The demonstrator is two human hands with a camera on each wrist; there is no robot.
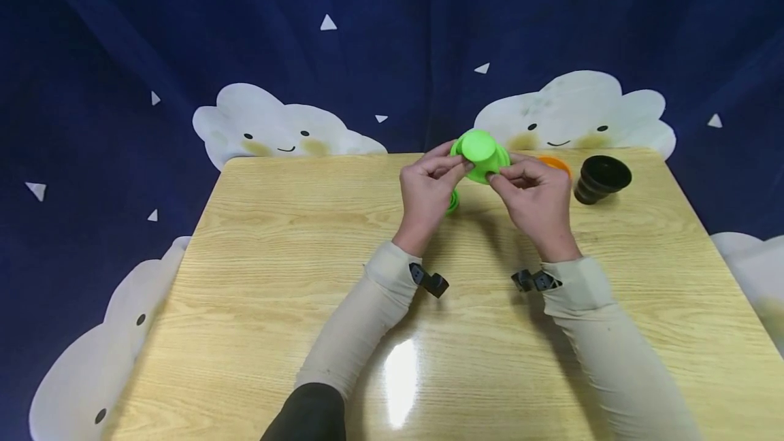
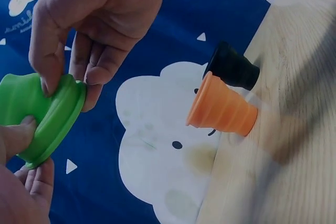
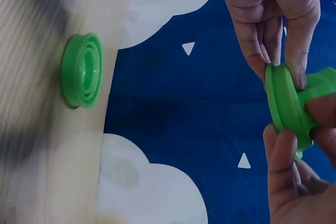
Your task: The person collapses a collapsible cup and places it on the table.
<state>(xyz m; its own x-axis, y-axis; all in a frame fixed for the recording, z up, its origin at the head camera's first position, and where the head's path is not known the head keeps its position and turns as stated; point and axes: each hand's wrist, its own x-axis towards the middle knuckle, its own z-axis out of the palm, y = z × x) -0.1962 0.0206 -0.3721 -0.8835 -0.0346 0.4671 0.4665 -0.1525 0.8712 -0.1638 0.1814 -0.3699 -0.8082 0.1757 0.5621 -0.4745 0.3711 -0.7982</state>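
Both hands hold a green collapsible cup point(image 1: 480, 148) up above the far part of the table, its base turned toward the head camera. My left hand point(image 1: 427, 189) pinches its left side, thumb on the outer wall and fingers around the rim. On the opposite side my right hand point(image 1: 539, 199) pinches the rim between thumb and fingers. In the left wrist view, the cup's wide rim band point(image 2: 55, 124) faces right, with its narrower part toward the left edge. Below the hands, a second green collapsible cup point(image 3: 82, 71) lies folded flat into rings on the table.
An orange collapsible cup point(image 2: 223, 106) stands extended near the table's far edge, mostly behind my right hand in the head view. A black collapsible cup point(image 1: 602, 179) stands to its right. Behind the wooden table point(image 1: 275, 223) hangs a dark blue curtain point(image 1: 392, 39) with clouds.
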